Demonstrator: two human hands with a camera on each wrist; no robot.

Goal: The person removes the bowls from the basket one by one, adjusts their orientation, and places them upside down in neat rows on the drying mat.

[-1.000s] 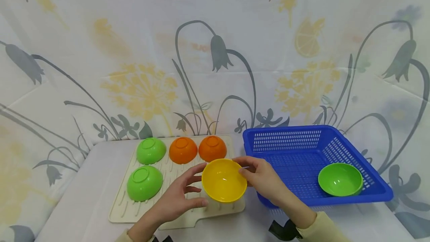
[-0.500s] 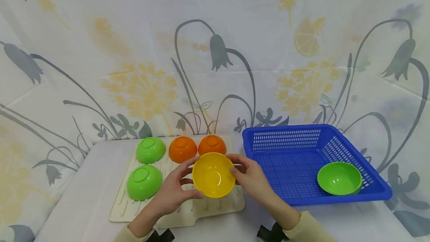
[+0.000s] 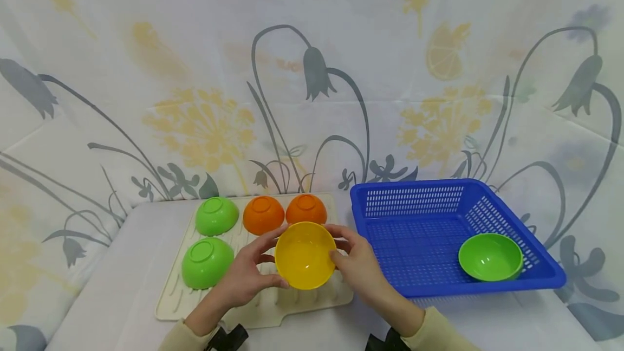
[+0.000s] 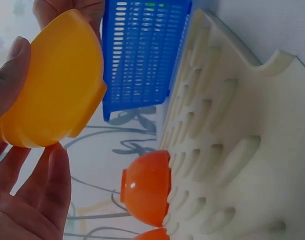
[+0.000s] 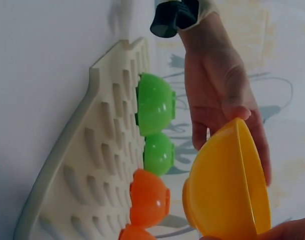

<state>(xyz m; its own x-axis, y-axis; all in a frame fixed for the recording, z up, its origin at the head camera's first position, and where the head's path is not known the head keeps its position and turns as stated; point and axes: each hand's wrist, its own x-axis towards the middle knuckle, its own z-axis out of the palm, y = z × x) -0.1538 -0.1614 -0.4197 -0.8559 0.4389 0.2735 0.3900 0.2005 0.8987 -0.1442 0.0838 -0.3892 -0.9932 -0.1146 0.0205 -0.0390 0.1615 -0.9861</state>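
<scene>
A yellow bowl (image 3: 305, 256) is held up above the cream drying board (image 3: 253, 316), its hollow side facing the head camera. My left hand (image 3: 244, 278) grips it from the left, thumb near the lower rim and fingers behind. On the opposite side, my right hand (image 3: 359, 267) pinches the rim, thumb on the inside edge. In the left wrist view the bowl (image 4: 62, 75) sits between thumb and fingertips (image 4: 57, 160). Upside down on the board rest two green bowls, one at the back (image 3: 216, 215) and one nearer (image 3: 207, 263), plus two orange bowls (image 3: 263, 214).
To the right stands a blue perforated basket (image 3: 407, 197). A green bowl (image 3: 489, 257) lies in its right part, hollow side up. Behind everything hangs a flower-patterned cloth (image 3: 312, 140), and a white cloth (image 3: 122, 286) covers the table.
The yellow bowl has moved left, away from the basket and over the board. My right hand has travelled with it, and my left hand, earlier beside the bowl, now grips it.
</scene>
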